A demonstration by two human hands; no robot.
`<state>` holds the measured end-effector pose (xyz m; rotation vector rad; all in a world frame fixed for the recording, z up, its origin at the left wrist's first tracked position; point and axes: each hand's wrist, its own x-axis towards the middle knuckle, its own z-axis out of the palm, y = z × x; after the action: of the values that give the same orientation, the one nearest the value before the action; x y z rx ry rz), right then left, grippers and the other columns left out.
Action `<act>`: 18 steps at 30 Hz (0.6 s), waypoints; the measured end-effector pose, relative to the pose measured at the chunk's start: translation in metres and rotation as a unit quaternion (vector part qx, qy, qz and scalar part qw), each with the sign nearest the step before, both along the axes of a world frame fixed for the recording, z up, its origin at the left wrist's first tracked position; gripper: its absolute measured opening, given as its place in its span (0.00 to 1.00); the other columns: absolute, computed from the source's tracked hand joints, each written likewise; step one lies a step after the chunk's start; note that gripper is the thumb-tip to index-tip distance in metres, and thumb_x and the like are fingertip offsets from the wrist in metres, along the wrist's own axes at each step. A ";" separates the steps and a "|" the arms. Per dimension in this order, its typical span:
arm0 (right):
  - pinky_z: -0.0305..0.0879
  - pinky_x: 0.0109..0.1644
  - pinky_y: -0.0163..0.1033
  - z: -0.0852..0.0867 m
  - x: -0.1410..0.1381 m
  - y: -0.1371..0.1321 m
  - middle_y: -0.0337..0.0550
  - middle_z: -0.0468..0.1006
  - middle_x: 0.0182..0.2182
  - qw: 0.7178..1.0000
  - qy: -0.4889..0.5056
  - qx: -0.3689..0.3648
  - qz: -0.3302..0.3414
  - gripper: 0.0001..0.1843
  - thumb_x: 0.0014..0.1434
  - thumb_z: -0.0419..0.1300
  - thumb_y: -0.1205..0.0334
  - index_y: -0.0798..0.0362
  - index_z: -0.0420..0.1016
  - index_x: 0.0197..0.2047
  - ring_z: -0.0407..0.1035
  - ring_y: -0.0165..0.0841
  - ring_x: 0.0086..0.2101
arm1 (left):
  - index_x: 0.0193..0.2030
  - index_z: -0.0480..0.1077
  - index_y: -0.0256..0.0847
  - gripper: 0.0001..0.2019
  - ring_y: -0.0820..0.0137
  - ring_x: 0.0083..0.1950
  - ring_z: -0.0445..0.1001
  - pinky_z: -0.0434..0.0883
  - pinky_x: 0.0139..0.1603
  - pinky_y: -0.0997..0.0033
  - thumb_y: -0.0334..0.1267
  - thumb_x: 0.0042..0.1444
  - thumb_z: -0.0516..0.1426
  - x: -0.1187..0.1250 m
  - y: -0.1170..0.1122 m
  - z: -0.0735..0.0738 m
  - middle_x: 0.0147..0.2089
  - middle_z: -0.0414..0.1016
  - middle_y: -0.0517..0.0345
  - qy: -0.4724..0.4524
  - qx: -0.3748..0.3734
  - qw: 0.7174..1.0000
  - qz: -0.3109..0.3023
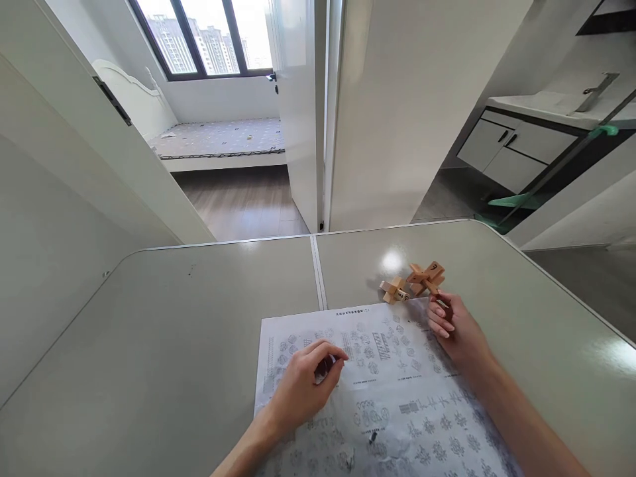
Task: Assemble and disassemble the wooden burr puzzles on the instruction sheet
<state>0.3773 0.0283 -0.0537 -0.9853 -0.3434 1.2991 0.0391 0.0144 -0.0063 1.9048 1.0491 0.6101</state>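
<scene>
A printed paper sheet (392, 391) covered with small line drawings of interlocking shapes lies on the table. My left hand (311, 377) is over its left half, fingers curled and thumb tip close to the index tip, with nothing visible between them. At the sheet's top right corner, my right hand (452, 324) pinches the near end of a wooden burr puzzle (424, 277) made of crossed, numbered sticks. Just left of it sits a smaller wooden burr puzzle (395, 290), apart from both hands. The fingers partly hide the gripped stick end.
The pale table (163, 344) has a seam strip (318, 271) running from its far edge. Beyond it stand an open white door (298, 112), a bed (223, 139) under a window, and a sink cabinet (517, 142) at the right.
</scene>
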 end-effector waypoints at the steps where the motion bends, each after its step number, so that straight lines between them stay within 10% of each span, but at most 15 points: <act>1: 0.61 0.11 0.23 0.000 -0.003 -0.001 0.26 0.64 0.19 1.000 -0.015 0.005 -0.015 0.12 0.63 0.68 0.59 0.50 0.68 0.36 0.52 0.19 0.12 | 0.45 0.77 0.44 0.09 0.71 0.34 0.74 0.72 0.36 0.71 0.37 0.71 0.54 0.000 0.000 0.000 0.42 0.81 0.56 0.002 -0.001 1.000 0.000; 10: 0.66 0.22 0.28 0.024 -0.044 -0.019 0.35 0.73 0.28 0.964 -0.249 0.067 -0.070 0.19 0.70 0.66 0.48 0.50 0.71 0.33 0.61 0.22 0.20 | 0.45 0.77 0.44 0.08 0.71 0.35 0.74 0.73 0.38 0.71 0.35 0.70 0.55 -0.001 0.000 -0.002 0.41 0.81 0.57 0.000 0.006 1.000 0.001; 18: 0.64 0.23 0.36 0.034 -0.078 -0.038 0.37 0.73 0.27 0.937 -0.298 0.107 0.147 0.18 0.73 0.61 0.44 0.50 0.76 0.43 0.65 0.28 0.20 | 0.47 0.75 0.44 0.07 0.71 0.35 0.76 0.75 0.41 0.68 0.38 0.70 0.56 -0.001 0.000 -0.004 0.41 0.82 0.57 -0.005 0.000 1.000 0.012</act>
<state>0.2997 -0.0093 -0.0197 -1.1553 -1.1116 1.1683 0.0384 0.0140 -0.0100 1.8895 1.0677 0.6326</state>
